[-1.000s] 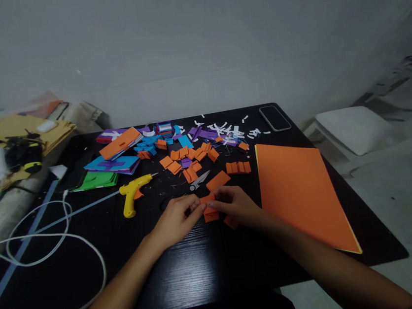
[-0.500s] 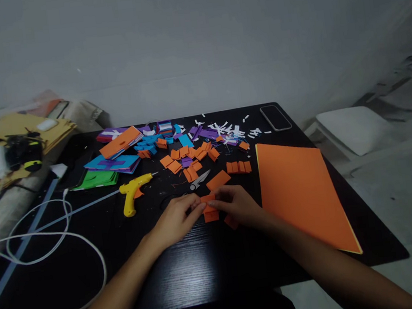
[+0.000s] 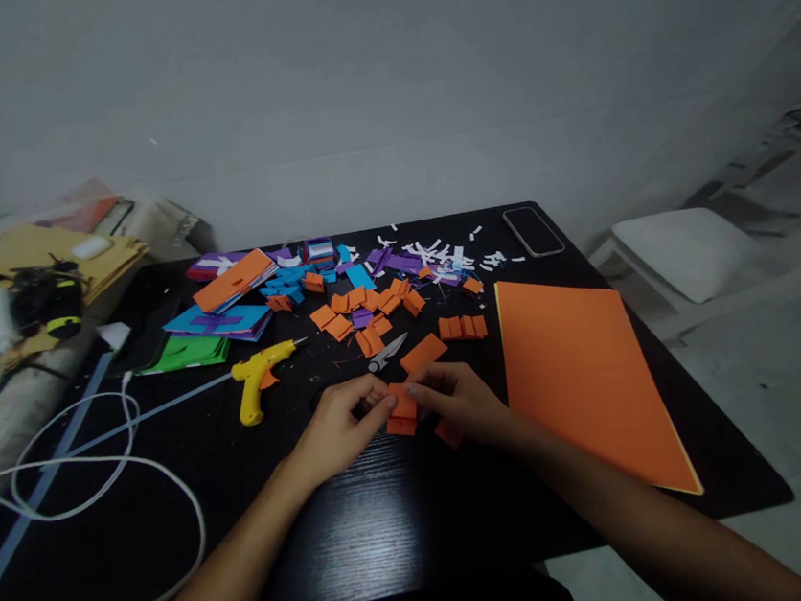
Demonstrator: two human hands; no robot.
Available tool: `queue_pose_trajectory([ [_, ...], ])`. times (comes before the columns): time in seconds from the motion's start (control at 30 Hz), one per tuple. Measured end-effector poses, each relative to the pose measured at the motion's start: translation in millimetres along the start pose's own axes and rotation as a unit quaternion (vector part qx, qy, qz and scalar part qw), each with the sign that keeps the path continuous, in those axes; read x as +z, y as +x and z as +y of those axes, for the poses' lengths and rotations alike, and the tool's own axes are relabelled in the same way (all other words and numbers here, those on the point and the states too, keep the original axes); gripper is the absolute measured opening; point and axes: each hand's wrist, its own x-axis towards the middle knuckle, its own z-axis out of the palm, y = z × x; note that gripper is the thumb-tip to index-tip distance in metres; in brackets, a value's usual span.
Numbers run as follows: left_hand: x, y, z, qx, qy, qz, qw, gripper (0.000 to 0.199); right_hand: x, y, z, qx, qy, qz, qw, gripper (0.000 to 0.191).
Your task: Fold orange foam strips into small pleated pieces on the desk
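Between both sets of fingertips is a small folded piece of orange paper (image 3: 402, 404), just above the black table. My left hand (image 3: 346, 424) pinches its left edge with thumb and fingers. From the other side, my right hand (image 3: 461, 400) closes on its right edge. Another bit of orange paper (image 3: 448, 432) lies partly under my right hand. Just beyond my hands are a flat orange paper rectangle (image 3: 423, 353) and a pair of scissors (image 3: 387, 352), whose handles are partly hidden. A folded orange strip (image 3: 463, 328) lies farther right.
A yellow glue gun (image 3: 259, 379) lies left of my hands. Large orange sheets (image 3: 583, 376) cover the right side. Behind are folded orange pieces (image 3: 349, 299), white paper scraps (image 3: 450, 258) and a phone (image 3: 534, 230). A white cable (image 3: 175, 480) loops across the left.
The orange piece between my fingers has shifted slightly left and its upper part now looks folded down toward me. Both hands have stayed almost in place.
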Motion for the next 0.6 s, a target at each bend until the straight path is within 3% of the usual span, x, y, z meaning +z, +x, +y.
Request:
queue_pose_trajectory([
  [0.37, 2.1, 0.6, -0.8, -0.013, -0.025, 0.003, 1.000, 0.031, 2.1, -0.6, 1.7, -0.005, -0.026, -0.011, 1.000, 0.039],
  [0.6, 2.0, 0.5, -0.4, 0.010, -0.014, 0.013, 1.000, 0.032, 4.4, -2.4, 1.6, -0.019, -0.026, -0.004, 0.999, 0.039],
])
